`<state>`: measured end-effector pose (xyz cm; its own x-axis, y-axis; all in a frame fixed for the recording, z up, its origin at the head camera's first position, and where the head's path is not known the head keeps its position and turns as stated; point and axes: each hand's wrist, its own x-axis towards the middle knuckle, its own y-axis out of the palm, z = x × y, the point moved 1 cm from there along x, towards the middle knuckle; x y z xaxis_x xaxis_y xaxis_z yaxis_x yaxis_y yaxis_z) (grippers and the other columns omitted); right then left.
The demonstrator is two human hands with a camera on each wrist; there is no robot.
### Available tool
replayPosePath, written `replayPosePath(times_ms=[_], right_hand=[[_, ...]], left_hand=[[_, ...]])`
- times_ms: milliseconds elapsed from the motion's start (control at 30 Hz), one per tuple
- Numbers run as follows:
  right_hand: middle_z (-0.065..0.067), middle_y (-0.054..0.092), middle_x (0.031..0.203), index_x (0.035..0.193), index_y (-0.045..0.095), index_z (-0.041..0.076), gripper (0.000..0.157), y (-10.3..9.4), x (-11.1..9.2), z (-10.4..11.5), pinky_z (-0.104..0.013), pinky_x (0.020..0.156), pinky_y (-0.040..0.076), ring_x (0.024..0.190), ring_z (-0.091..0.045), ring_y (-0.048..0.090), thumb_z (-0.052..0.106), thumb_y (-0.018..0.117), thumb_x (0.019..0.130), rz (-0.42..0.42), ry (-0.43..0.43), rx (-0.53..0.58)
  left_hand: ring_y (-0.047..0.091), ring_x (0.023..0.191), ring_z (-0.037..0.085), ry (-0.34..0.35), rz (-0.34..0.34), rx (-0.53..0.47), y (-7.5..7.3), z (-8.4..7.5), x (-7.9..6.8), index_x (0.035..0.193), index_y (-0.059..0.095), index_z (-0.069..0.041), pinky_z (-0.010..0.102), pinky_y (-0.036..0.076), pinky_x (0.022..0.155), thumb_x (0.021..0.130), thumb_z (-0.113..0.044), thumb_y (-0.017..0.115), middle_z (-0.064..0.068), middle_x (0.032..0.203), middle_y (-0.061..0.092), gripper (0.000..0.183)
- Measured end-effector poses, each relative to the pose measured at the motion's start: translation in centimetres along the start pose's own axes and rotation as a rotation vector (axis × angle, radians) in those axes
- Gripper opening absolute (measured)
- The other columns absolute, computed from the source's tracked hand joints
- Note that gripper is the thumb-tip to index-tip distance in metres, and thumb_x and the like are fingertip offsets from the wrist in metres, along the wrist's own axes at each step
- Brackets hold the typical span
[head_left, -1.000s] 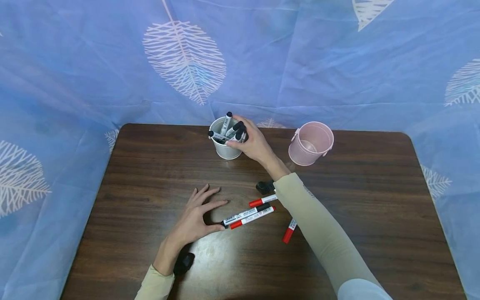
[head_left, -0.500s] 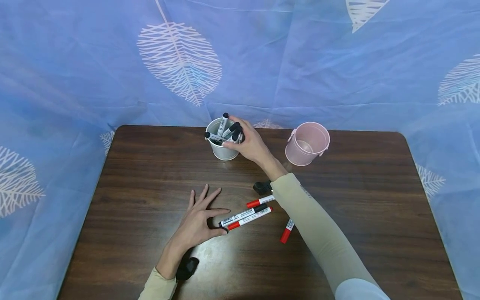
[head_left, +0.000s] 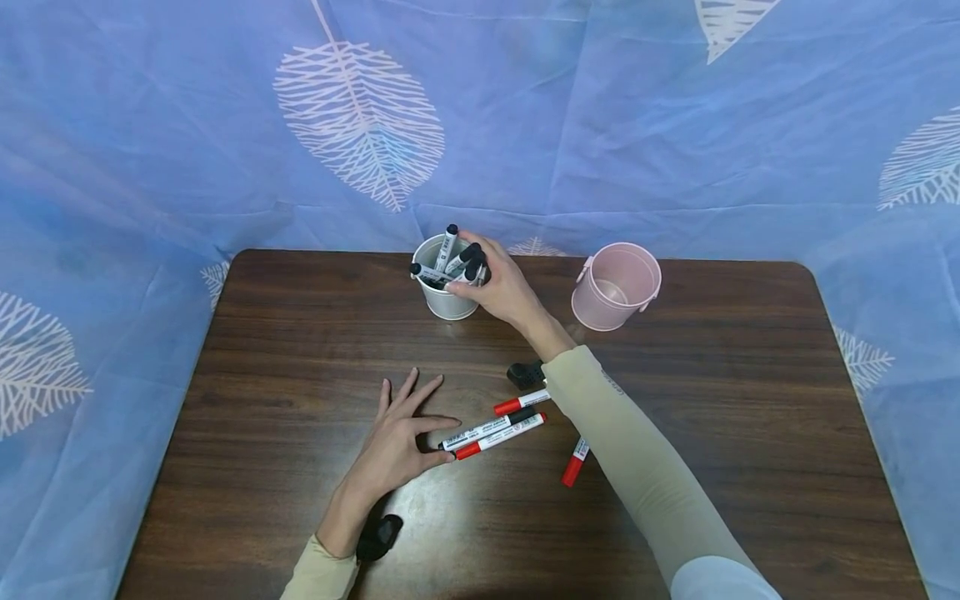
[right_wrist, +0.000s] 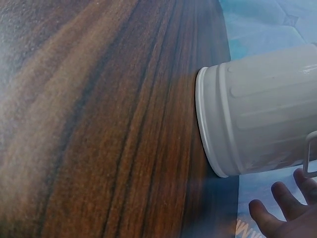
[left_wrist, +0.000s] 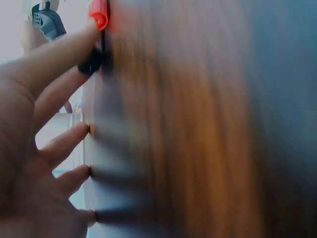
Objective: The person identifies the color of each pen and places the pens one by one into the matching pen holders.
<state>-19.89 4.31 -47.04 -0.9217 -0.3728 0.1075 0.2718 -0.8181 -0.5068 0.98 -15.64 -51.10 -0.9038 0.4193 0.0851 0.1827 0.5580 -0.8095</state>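
Observation:
In the head view my left hand (head_left: 390,450) rests on the table with fingers spread. Its thumb tip is right at the near ends of a black-capped marker (head_left: 480,433) and a red-capped marker (head_left: 502,437) lying side by side. My right hand (head_left: 506,287) reaches over the right rim of a white bucket (head_left: 452,305), thumb in front and index finger behind. Several black-capped markers (head_left: 446,248) lean inside the bucket, some between thumb and index finger. In the right wrist view, the other fingers (right_wrist: 282,196) spread loosely beside the bucket's handle (right_wrist: 308,156).
A pink bucket (head_left: 611,304) stands right of the white one. Another red-capped marker (head_left: 517,406) lies behind the pair, and one more (head_left: 573,468) sits partly under the right sleeve (head_left: 630,450). A leaf-print blue cloth (head_left: 510,125) hangs behind the table (head_left: 300,333).
The whole head view has shifted slightly left. My left hand's fingers have spread a little wider, its thumb still beside the two markers. My right hand stays at the white bucket.

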Motion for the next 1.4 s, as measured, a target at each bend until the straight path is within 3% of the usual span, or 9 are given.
replayPosePath(times_ms=[267, 667, 933, 1133, 1400], right_hand=[[-0.006, 0.039, 0.151, 0.152, 0.04, 0.031, 0.082, -0.2, 0.0, 0.1, -0.042, 0.11, 0.035, 0.136, -0.021, 0.041, 0.041, 0.081, 0.083, -0.002, -0.013, -0.029], [-0.005, 0.039, 0.152, 0.152, 0.04, 0.03, 0.081, 0.1, 0.1, -0.2, -0.04, 0.11, 0.034, 0.136, -0.02, 0.04, 0.041, 0.081, 0.082, -0.008, -0.023, -0.033], [-0.006, 0.039, 0.152, 0.152, 0.04, 0.03, 0.082, 0.0, 0.1, -0.2, -0.041, 0.11, 0.034, 0.136, -0.021, 0.04, 0.041, 0.081, 0.082, -0.011, -0.026, -0.038], [-0.006, 0.039, 0.151, 0.152, 0.041, 0.03, 0.081, 0.0, 0.1, -0.2, -0.04, 0.11, 0.035, 0.135, -0.021, 0.041, 0.041, 0.081, 0.082, -0.012, -0.026, -0.035], [-0.005, 0.038, 0.152, 0.152, 0.039, 0.032, 0.082, 0.1, 0.1, -0.2, -0.042, 0.109, 0.036, 0.136, -0.021, 0.041, 0.043, 0.08, 0.082, -0.003, -0.015, -0.033]], left_hand=[[0.024, 0.147, 0.037, -0.011, -0.067, -0.034, 0.2, 0.0, 0.1, 0.103, 0.081, -0.026, 0.07, 0.003, 0.112, 0.072, -0.021, 0.091, 0.003, 0.148, 0.051, 0.032], [0.033, 0.144, 0.035, -0.029, -0.152, -0.061, 0.4, 0.2, 0.1, 0.097, 0.082, -0.021, 0.068, 0.006, 0.113, 0.073, -0.018, 0.09, 0.002, 0.14, 0.059, 0.025], [0.033, 0.142, 0.039, 0.039, -0.232, -0.188, -0.2, 0.1, 0.7, 0.094, 0.082, -0.018, 0.066, 0.006, 0.114, 0.07, -0.015, 0.092, 0.003, 0.139, 0.058, 0.026], [0.033, 0.141, 0.041, 0.073, -0.24, -0.25, -0.6, 0.1, 1.0, 0.095, 0.082, -0.014, 0.062, 0.009, 0.116, 0.072, -0.012, 0.09, 0.007, 0.139, 0.058, 0.025], [0.034, 0.142, 0.037, 0.048, -0.253, -0.303, -0.7, -0.1, 0.9, 0.097, 0.081, -0.014, 0.061, 0.017, 0.114, 0.072, -0.009, 0.089, 0.002, 0.139, 0.058, 0.026]])
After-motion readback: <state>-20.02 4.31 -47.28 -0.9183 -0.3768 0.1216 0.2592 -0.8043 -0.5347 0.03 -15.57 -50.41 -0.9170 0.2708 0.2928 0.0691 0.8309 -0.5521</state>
